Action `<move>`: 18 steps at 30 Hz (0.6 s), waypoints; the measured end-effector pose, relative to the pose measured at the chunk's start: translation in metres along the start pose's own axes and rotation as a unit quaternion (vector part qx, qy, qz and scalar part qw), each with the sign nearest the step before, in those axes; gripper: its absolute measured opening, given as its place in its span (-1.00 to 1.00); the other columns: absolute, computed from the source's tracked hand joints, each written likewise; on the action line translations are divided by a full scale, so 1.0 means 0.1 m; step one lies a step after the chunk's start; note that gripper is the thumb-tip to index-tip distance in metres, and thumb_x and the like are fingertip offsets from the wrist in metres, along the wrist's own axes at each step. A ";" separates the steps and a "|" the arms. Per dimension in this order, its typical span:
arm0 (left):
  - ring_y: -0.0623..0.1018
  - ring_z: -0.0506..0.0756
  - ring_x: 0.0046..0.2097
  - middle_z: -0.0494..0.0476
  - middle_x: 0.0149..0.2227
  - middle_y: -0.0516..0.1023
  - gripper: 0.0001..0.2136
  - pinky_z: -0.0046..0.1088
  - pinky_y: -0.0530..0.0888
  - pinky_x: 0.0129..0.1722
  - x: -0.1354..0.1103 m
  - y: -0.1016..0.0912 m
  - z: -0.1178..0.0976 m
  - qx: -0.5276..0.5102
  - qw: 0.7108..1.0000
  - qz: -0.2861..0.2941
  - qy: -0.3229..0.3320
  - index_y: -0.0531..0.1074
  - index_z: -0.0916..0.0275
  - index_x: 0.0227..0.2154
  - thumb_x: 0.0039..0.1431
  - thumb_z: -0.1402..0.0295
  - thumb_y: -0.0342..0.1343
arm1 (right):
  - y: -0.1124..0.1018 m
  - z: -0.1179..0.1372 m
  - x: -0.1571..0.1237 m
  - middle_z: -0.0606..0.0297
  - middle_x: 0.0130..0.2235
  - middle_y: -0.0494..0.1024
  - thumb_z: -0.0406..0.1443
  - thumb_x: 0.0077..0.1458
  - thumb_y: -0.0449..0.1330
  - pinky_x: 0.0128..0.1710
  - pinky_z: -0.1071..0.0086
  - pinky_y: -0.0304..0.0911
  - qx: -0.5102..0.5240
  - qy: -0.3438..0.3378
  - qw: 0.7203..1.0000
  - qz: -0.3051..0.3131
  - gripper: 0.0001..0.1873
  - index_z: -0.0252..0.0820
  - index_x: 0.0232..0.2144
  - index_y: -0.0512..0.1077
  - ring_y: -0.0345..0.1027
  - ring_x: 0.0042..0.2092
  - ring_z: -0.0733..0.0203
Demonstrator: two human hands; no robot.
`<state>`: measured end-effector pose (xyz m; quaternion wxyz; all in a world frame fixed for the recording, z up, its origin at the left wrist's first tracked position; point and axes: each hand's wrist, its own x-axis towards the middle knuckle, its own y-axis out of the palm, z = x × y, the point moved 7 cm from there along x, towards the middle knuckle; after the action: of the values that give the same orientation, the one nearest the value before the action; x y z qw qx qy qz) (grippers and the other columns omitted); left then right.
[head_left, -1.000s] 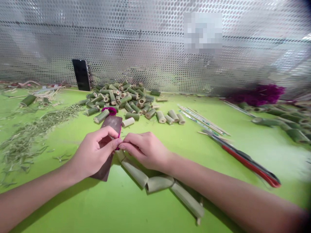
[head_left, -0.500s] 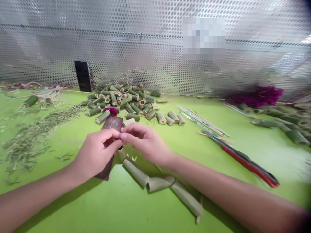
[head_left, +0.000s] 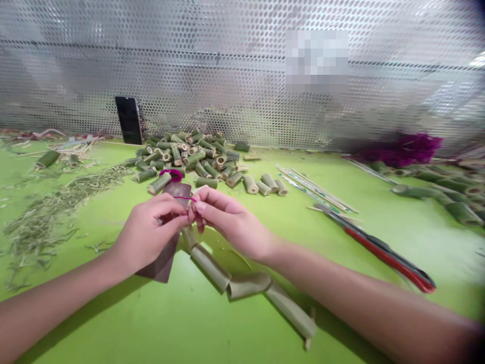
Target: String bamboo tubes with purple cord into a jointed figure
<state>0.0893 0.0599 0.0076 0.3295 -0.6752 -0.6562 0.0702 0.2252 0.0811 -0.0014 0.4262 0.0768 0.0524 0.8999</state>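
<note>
My left hand [head_left: 149, 235] and my right hand [head_left: 227, 220] meet at the fingertips, and both pinch a thin magenta wire [head_left: 185, 198]. The wire's far end runs over a dark brown sheet [head_left: 162, 268], which lies partly under my left hand. A magenta wire coil [head_left: 171, 175] rests just beyond the sheet. Below my hands lies a row of linked bamboo segments [head_left: 211, 268], its upper end partly hidden by my fingers.
A heap of cut bamboo tubes [head_left: 185, 156] lies on the green table [head_left: 242, 323], with a phone [head_left: 129, 120] behind it. Red-handled pliers [head_left: 386, 255], bamboo strips [head_left: 314, 192], shavings [head_left: 49, 217] and purple material [head_left: 401, 150] lie around. A perforated metal wall [head_left: 227, 65] stands behind.
My right hand has risen and turned, and its fingertips now point up and left. A length of magenta wire now shows between my hands and the sheet.
</note>
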 end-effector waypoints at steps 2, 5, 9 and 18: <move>0.58 0.08 -0.28 0.04 -0.33 0.62 -0.85 -0.40 0.45 -0.24 0.02 0.00 0.03 -0.002 1.000 0.012 -0.012 0.64 0.14 -0.42 0.20 0.28 0.21 | -0.01 -0.04 0.00 0.35 -0.31 0.42 -0.16 0.26 0.27 -0.18 0.33 0.28 0.017 0.006 1.000 -0.009 -0.80 -0.15 -0.30 0.39 0.29 -0.27 0.29; 0.59 0.11 -0.23 0.06 -0.28 0.64 -0.83 -0.36 0.46 -0.19 0.04 0.02 0.05 -0.003 0.999 0.045 -0.022 0.64 0.15 -0.37 0.22 0.24 0.18 | -0.04 -0.07 0.00 0.35 -0.30 0.46 -0.16 0.22 0.31 -0.15 0.32 0.30 0.056 0.016 0.998 -0.014 -0.78 -0.15 -0.29 0.39 0.33 -0.26 0.29; 0.60 0.15 -0.18 0.10 -0.23 0.66 -0.81 -0.31 0.48 -0.13 0.05 0.04 0.09 -0.020 0.994 0.095 -0.041 0.65 0.15 -0.32 0.22 0.23 0.16 | -0.09 -0.04 0.02 0.36 -0.32 0.47 -0.18 0.19 0.33 -0.18 0.35 0.33 0.076 0.022 0.996 -0.026 -0.78 -0.16 -0.31 0.40 0.34 -0.29 0.31; 0.55 0.13 -0.13 0.07 -0.24 0.62 -0.81 -0.32 0.43 -0.03 -0.01 0.18 -0.05 -0.001 0.982 0.183 0.039 0.58 0.16 -0.36 0.31 0.32 0.10 | -0.04 0.01 0.04 0.36 -0.33 0.47 -0.21 0.20 0.31 -0.20 0.36 0.33 0.081 0.014 0.997 -0.009 -0.80 -0.17 -0.32 0.39 0.35 -0.31 0.32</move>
<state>0.1074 0.0589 0.0018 0.3355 -0.7866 -0.5082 0.1020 0.2264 0.0865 -0.0008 0.4256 0.0982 0.1316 0.8899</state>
